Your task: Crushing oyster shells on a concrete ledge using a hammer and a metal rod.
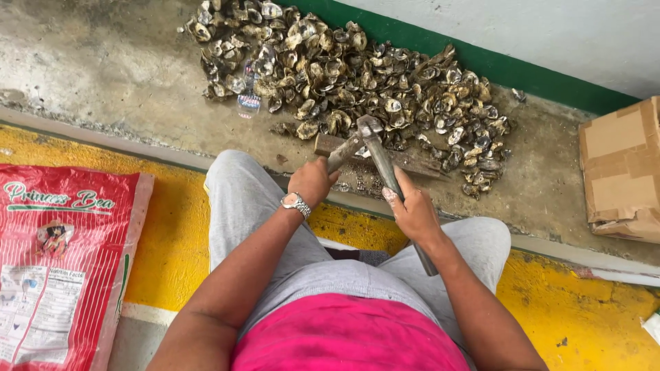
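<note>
Now: right hand (414, 211) clenched on hammer (385, 168) handle, left hand (313, 180) gripping metal chisel (344, 152); both tips over wooden block (405, 161) beside oyster shell pile (357, 75). Keep strikes short, fingers clear.

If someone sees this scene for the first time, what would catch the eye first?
Probably the big heap of oyster shells on the concrete floor by the green-edged wall. Next, at the centre, the left hand and right hand gripping a hammer over a wooden block. A red printed sack lies far left.
</note>
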